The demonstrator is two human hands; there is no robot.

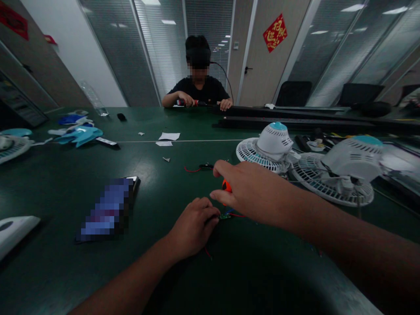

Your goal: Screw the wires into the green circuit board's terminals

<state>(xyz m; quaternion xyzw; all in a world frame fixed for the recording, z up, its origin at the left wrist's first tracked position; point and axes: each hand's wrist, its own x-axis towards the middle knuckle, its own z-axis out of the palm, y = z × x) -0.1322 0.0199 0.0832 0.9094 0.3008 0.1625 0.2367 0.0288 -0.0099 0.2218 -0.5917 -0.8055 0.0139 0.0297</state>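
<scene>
My right hand curls around a screwdriver-like tool with an orange-and-black handle; its lower end is hard to see. Directly below is a small green circuit board with red and blue wires. The closed fingers of my left hand pinch the board's left end near the tabletop. A loose red wire pokes out beneath that hand. Just beyond my right fingertips lies a small black part with a red lead.
White fan housings with round grilles stand at right, close to my right forearm. A phone lies at left on the green table. Across it, a person holds a red-and-black tool beside long black bars.
</scene>
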